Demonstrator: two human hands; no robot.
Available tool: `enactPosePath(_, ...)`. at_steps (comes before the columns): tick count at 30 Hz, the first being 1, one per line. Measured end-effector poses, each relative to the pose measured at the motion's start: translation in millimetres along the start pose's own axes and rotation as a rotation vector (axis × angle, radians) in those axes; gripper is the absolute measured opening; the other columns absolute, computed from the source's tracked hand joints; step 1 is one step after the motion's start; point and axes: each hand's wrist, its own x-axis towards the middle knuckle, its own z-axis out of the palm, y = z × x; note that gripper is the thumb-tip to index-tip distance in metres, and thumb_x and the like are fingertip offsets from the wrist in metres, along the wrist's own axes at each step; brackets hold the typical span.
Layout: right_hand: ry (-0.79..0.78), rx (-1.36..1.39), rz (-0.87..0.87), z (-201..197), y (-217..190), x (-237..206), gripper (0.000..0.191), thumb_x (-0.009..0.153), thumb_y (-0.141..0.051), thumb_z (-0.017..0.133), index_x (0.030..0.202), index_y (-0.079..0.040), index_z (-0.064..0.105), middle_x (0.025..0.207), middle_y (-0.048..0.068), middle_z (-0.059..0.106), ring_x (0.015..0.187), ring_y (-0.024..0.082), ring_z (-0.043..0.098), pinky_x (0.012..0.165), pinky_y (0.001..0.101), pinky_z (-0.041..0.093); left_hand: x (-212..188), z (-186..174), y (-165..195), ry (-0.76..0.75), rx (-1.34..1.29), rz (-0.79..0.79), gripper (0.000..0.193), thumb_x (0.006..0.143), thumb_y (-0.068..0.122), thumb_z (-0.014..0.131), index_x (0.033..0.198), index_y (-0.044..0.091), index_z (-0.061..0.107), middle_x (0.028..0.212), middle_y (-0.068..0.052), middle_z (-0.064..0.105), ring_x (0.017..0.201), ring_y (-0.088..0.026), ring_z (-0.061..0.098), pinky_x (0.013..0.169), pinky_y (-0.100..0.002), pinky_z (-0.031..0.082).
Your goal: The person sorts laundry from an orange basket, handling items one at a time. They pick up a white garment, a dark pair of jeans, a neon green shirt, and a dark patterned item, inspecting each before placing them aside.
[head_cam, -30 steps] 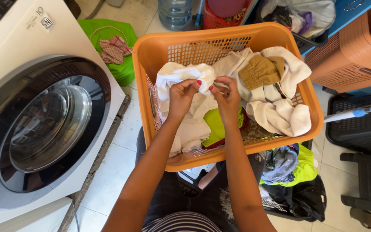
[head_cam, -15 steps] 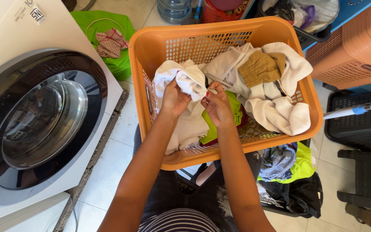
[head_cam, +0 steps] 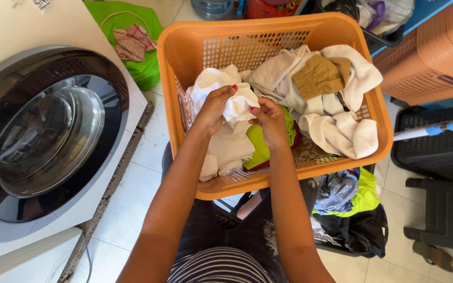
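Now both sets of fingers pinching white cloth (head_cam: 237, 105): left hand (head_cam: 213, 107) at its 9 o'clock, right hand (head_cam: 271, 120) at 3 o'clock. Cloth lifted over orange laundry basket (head_cam: 268, 34). Washing machine (head_cam: 43, 136) at 9 o'clock, door shut.

Left of the hands stands a white washing machine (head_cam: 38, 131) with its round door shut. Beyond it a green bag (head_cam: 137, 31) holds checked cloths. To the right sit a brown basket (head_cam: 436, 57), a dark crate (head_cam: 436, 147) and a black stool (head_cam: 441, 215). A heap of clothes (head_cam: 349, 202) lies just beside the right forearm.
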Motion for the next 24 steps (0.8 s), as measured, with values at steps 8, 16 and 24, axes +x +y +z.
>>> enactPosePath(8, 0.109, 0.523, 0.019, -8.8, 4.8, 8.0, 0.034, 0.096, -0.023, 0.058, 0.120, 0.000, 0.066, 0.117, 0.009, 0.071, 0.109, 0.021, 0.067, 0.100, 0.0379, 0.050, -2.4, 12.9, -8.8, -0.009, 0.300, 0.248, 0.016, 0.101, 0.017, 0.066, 0.097, 0.002, 0.072, 0.085, 0.002, 0.069, 0.075, -0.005, 0.060, 0.067, -0.023, 0.049)
enactPosePath(16, 0.146, -0.497, -0.562, 11.1, -16.2, -14.3, 0.036, 0.094, -0.036, 0.067, 0.113, -0.008, 0.055, 0.121, 0.003, 0.055, 0.108, 0.014, 0.056, 0.086, 0.0297, 0.049, -1.2, 17.5, -10.9, 0.002, 0.354, 0.372, 0.016, 0.100, 0.014, 0.069, 0.108, 0.002, 0.074, 0.093, -0.001, 0.071, 0.080, -0.004, 0.062, 0.070, -0.023, 0.053)
enactPosePath(24, 0.181, -0.425, -0.454, -54.4, -106.8, -36.6, 0.041, 0.087, -0.031, 0.078, 0.115, -0.008, 0.057, 0.110, 0.008, 0.060, 0.100, 0.020, 0.059, 0.082, 0.0354, 0.051, -11.3, 19.2, 4.2, 0.027, 0.762, 0.535, 0.046, 0.092, 0.029, 0.071, 0.133, 0.011, 0.062, 0.112, -0.009, 0.072, 0.094, -0.025, 0.071, 0.083, -0.042, 0.051)
